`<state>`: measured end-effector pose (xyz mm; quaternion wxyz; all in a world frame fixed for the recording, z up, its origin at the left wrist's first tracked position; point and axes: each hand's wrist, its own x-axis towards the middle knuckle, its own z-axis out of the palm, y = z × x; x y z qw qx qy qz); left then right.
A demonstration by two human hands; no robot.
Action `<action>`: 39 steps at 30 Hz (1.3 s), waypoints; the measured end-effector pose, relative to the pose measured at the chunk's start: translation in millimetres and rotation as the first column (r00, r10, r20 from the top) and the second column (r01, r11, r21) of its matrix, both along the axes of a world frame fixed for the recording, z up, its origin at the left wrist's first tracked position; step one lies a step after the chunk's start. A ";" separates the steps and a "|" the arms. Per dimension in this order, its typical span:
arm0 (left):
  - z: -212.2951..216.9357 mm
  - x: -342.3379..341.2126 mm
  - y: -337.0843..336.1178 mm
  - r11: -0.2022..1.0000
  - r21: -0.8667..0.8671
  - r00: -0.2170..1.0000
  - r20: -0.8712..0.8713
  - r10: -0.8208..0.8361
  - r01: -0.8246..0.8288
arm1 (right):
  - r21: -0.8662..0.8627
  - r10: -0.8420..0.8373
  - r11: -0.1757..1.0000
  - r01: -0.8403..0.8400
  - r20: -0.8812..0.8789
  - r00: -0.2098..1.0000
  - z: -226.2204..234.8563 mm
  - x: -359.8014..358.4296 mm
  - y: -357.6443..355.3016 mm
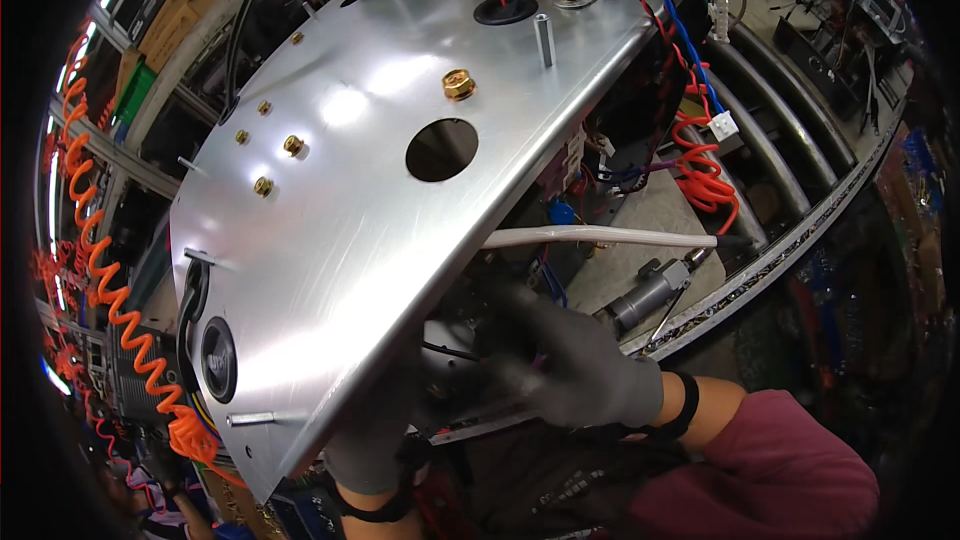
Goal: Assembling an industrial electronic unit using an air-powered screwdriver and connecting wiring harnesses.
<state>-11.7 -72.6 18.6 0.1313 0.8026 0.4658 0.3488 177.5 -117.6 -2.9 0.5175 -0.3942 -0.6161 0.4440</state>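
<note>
A large shiny metal plate [380, 190] fills the middle of the view, tilted, with a round hole [442, 149], brass standoffs [459, 85] and steel posts [544, 40] on it. My left hand [372, 440], in a grey glove, reaches up under the plate's near edge and is mostly hidden by it. My right hand [575, 355], also gloved, is under the plate's right edge, fingers curled among the dark parts and wires there; what they hold cannot be made out. A white sleeved cable [600, 236] runs out from under the plate just above this hand.
An orange coiled hose [100, 260] hangs at the left. Red and blue wires with white connectors [723, 124] and a red coil [705, 175] hang at the right. A grey cylindrical part [650, 295] lies beside a curved metal rail [780, 240]. Shelves with boxes stand at far left.
</note>
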 end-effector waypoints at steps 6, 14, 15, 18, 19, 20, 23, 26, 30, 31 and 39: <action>-4.2 -17.8 5.5 0.973 0.228 0.975 -0.219 0.033 0.018 | 0.211 -0.134 0.975 0.069 0.315 0.939 7.9 -9.2 8.4; -25.0 -29.5 28.2 0.876 0.470 0.863 -0.483 0.150 0.111 | 0.189 -0.184 0.973 0.129 0.310 0.933 1.7 -28.1 12.5; -25.5 -29.9 30.6 0.859 0.495 0.841 -0.514 0.171 0.129 | 0.192 -0.182 0.973 0.126 0.312 0.933 -0.3 -30.6 12.9; -27.5 -25.2 30.7 0.774 0.612 0.729 -0.603 0.324 0.163 | 0.185 -0.144 0.977 0.102 0.233 0.962 -8.8 -40.3 13.7; -28.5 -23.3 30.7 0.696 0.689 0.627 -0.637 0.448 0.202 | 0.219 -0.204 0.962 0.161 0.188 0.961 -12.7 -44.1 14.4; -30.1 -24.1 32.9 0.696 0.691 0.629 -0.633 0.451 0.197 | 0.250 -0.263 0.942 0.222 0.142 0.954 -15.6 -46.1 15.2; -33.9 -29.5 42.3 0.827 0.543 0.809 -0.546 0.217 0.144 | 0.266 -0.277 0.937 0.228 0.162 0.947 -16.7 -46.4 15.9; -22.8 -32.7 34.6 0.886 0.444 0.895 -0.439 0.083 0.136 | 0.180 -0.224 0.965 0.189 0.203 0.953 -16.4 -47.7 13.0; -12.4 -13.2 13.2 0.822 0.555 0.813 -0.533 0.233 0.128 | 0.081 -0.213 0.977 0.198 0.427 0.879 -32.7 -28.4 -8.2; -10.6 -9.8 9.7 0.853 0.505 0.847 -0.504 0.170 0.130 | -0.043 -0.126 0.988 0.148 0.328 0.936 -28.0 -25.7 -12.6; -9.5 10.3 4.1 0.973 0.216 0.956 -0.292 -0.018 0.084 | -0.243 -0.020 0.966 -0.092 -0.422 0.906 -34.6 -31.3 13.2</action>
